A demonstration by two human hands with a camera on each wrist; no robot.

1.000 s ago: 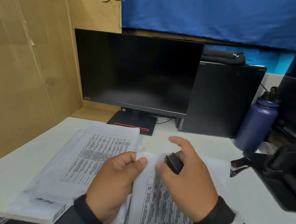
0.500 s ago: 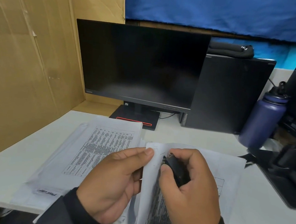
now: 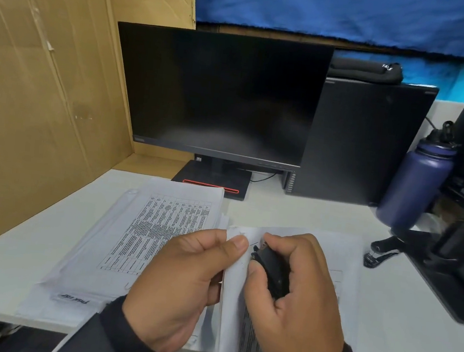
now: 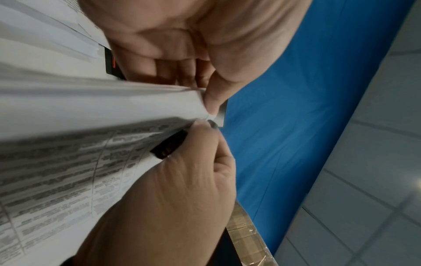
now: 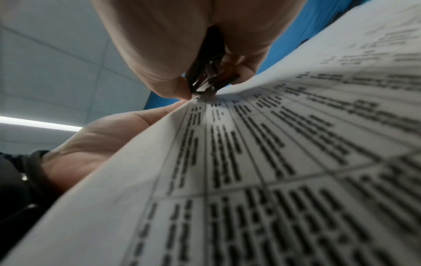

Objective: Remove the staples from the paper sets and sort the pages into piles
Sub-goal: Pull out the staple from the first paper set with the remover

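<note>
Both hands have closed in on the paper set [image 3: 242,314] since the earlier frame; its upper corner now sits raised above the tabletop [image 3: 408,337]. Left hand [image 3: 182,282] pinches that corner between thumb and fingers. Right hand [image 3: 294,303] is curled around the staple remover [image 3: 271,269], whose tip meets the corner. Long axis of the set runs toward the person, stapled corner pointing away toward the monitor [image 3: 219,94]. Risk: pulling at an angle would probably tear the corner. Sorted pages [image 3: 162,231] lie just left.
</note>
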